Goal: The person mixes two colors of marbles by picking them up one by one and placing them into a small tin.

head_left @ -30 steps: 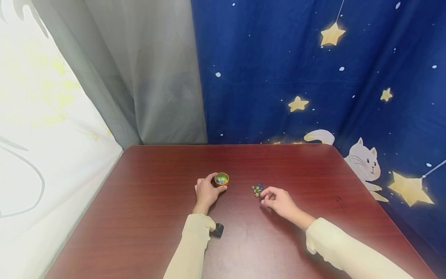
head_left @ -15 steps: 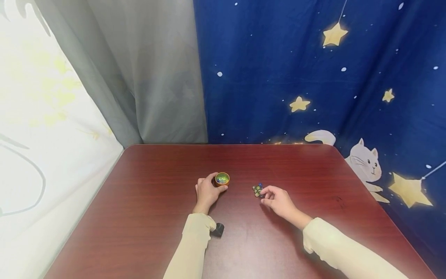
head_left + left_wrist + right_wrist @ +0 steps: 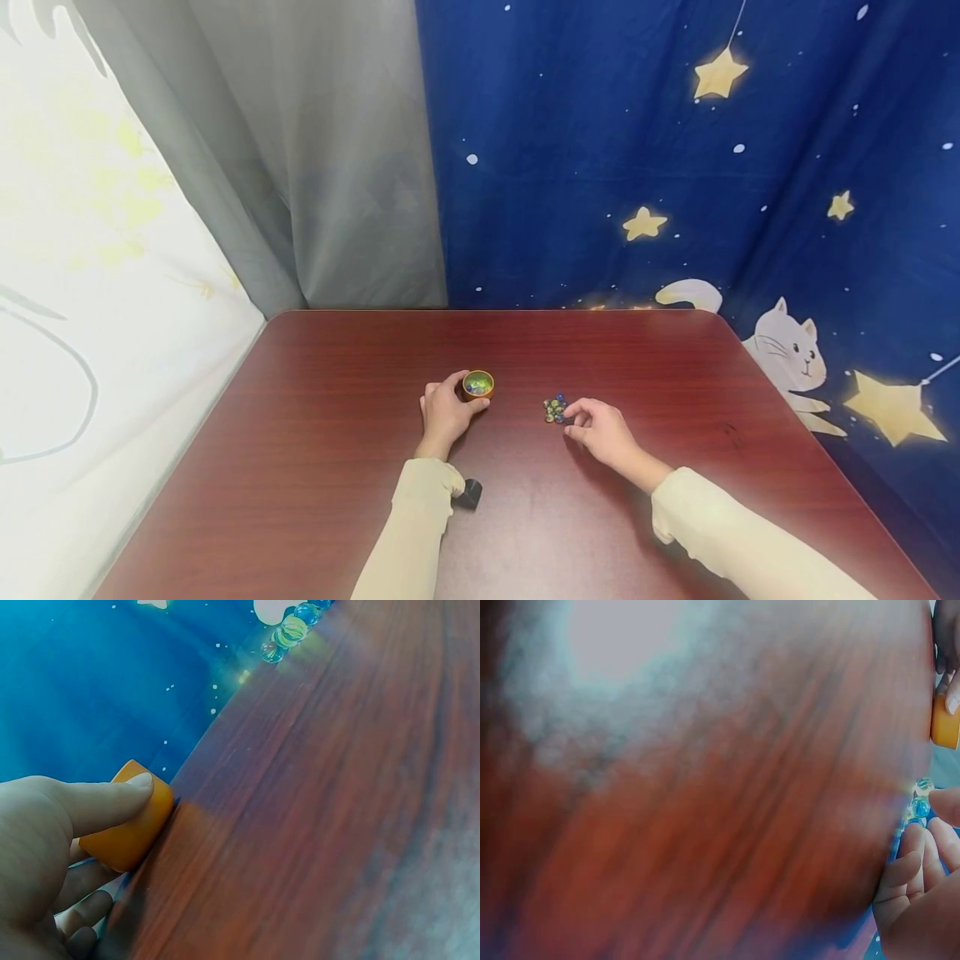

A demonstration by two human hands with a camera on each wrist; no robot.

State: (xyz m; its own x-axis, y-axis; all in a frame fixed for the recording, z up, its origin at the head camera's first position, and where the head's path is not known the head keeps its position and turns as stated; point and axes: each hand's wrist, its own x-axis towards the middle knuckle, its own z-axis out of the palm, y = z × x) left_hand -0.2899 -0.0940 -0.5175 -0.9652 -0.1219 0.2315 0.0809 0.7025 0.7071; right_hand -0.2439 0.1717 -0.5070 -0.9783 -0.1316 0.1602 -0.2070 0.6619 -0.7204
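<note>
A small orange cup (image 3: 478, 398) with a greenish inside stands on the table, holding several glass marbles (image 3: 477, 387). My left hand (image 3: 444, 418) grips it from the left; in the left wrist view the thumb lies along the orange wall (image 3: 142, 832). To the right of the cup, a little cluster of loose marbles (image 3: 554, 408), clear with green, yellow and blue, lies on the wood. My right hand (image 3: 609, 433) is at the cluster's right side, thumb and forefinger apart, fingertips right beside the marbles. In the right wrist view, a blue-green marble (image 3: 920, 807) shows close by the thumb tip.
The reddish-brown table (image 3: 337, 358) has rounded far corners. A black object (image 3: 468, 495) sits beside the left cuff. Behind the table hang a grey curtain (image 3: 360, 167) and a blue starry curtain (image 3: 555, 183), with a white one (image 3: 90, 275) at the left.
My right hand has shifted slightly right from the cluster, and a blue marble now shows near its fingertips. A few marbles have shifted a little. My left hand and the cup stay in place.
</note>
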